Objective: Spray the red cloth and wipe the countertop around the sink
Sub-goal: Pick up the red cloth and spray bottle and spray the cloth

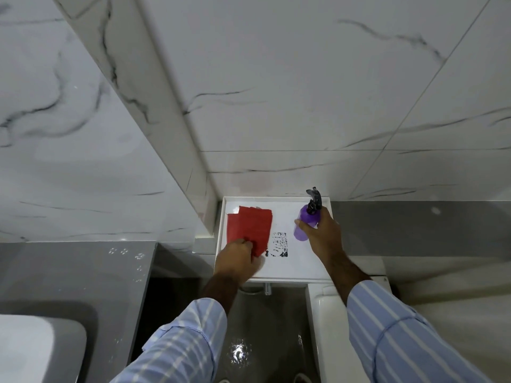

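A folded red cloth (249,229) lies on a white tray-like shelf (279,208) against the marble wall. My left hand (237,261) grips the cloth's near edge. My right hand (322,234) is wrapped around a purple spray bottle (305,225) with a black trigger head, which stands upright on the right part of the shelf. The grey countertop (69,275) and the white sink basin (33,349) are at the lower left, away from both hands.
A black printed patch (279,244) marks the shelf between the cloth and the bottle. A marble pillar (154,134) juts out left of the shelf. A white fixture (329,313) sits below right, with wet grey floor (265,327) under my arms.
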`<state>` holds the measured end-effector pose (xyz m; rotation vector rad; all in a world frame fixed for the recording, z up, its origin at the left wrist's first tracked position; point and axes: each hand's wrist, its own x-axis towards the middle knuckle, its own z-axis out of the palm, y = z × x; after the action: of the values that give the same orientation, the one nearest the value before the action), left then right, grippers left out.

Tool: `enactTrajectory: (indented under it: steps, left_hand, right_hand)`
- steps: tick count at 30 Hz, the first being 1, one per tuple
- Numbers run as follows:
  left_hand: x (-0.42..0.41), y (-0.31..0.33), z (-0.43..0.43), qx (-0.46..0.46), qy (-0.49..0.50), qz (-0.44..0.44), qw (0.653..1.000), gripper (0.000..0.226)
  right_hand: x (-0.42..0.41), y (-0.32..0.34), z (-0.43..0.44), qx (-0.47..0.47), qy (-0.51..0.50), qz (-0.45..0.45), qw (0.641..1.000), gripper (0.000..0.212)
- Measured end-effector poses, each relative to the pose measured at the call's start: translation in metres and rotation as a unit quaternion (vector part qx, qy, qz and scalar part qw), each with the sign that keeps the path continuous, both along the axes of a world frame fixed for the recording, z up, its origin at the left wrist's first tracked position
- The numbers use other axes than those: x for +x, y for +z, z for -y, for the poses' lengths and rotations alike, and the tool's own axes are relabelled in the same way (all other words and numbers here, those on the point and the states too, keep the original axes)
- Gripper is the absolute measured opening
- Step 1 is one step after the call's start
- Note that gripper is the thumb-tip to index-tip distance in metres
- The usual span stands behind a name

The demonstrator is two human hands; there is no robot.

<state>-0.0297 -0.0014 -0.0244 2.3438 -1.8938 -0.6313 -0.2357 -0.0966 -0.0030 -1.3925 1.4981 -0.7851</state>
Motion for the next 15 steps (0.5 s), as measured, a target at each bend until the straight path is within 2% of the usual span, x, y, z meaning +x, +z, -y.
enactTrajectory:
  steps: [2,5,9,11,12,15]
  left_hand:
    - [0.007,0.007,0.001,-0.049,0.043,-0.025,0.998,0.032]
    - [0.016,0.020,0.010,-0.100,0.091,-0.145,0.980,0.019]
    - [0.022,0.047,0.029,-0.190,0.178,-0.309,0.915,0.020]
    - [0.019,0.062,0.039,-0.205,0.234,-0.383,0.870,0.020]
    - [0.017,0.069,0.043,-0.204,0.267,-0.433,0.836,0.019]
    - [0.014,0.084,0.054,-0.183,0.362,-0.578,0.708,0.030]
  right_hand:
    - [0.000,0.000,0.004,0.002,0.001,0.013,1.000,0.051]
    - [0.001,0.008,0.008,-0.018,-0.013,0.037,0.999,0.050]
    - [0.002,0.023,0.011,-0.027,-0.018,0.078,0.996,0.048]
    - [0.000,0.031,0.010,-0.020,-0.022,0.098,0.995,0.049]
    - [-0.001,0.034,0.009,-0.018,-0.027,0.103,0.994,0.050]
    - [-0.004,0.040,0.006,-0.003,-0.037,0.106,0.994,0.051]
